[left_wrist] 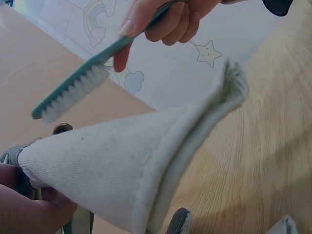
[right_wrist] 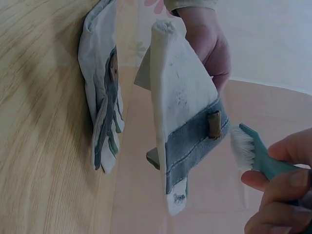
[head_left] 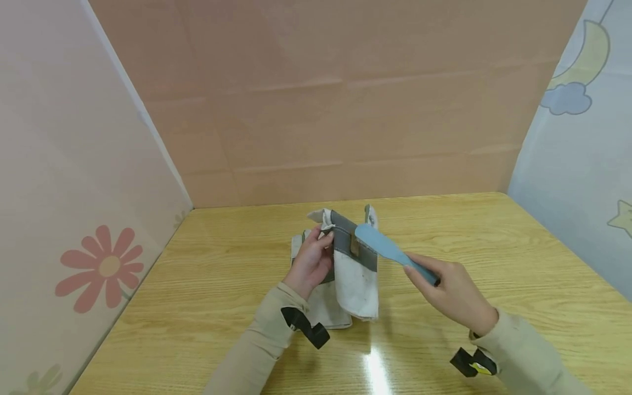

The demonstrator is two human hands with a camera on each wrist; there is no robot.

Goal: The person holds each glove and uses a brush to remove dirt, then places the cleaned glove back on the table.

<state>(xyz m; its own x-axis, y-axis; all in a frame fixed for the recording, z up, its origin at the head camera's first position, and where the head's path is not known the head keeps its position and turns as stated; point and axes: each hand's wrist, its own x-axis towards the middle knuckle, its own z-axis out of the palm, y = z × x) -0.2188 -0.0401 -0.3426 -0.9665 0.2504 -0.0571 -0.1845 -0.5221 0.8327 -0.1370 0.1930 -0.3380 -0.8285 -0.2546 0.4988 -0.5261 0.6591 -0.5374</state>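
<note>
My left hand grips a white cloth work glove with a grey band and a small brown tab, holding it up off the table. Dark smudges mark its white cloth in the right wrist view. My right hand holds a blue-green brush by its handle. The white bristles face the glove near the band, a small gap apart in the left wrist view. Below, a second similar glove lies on the table, partly hidden by the left hand and the held glove in the head view.
The wood-grain table spreads around both hands. A brown-pink panel stands behind it. Pale printed panels rise at the left and right. Black straps with mounts sit on both wrists.
</note>
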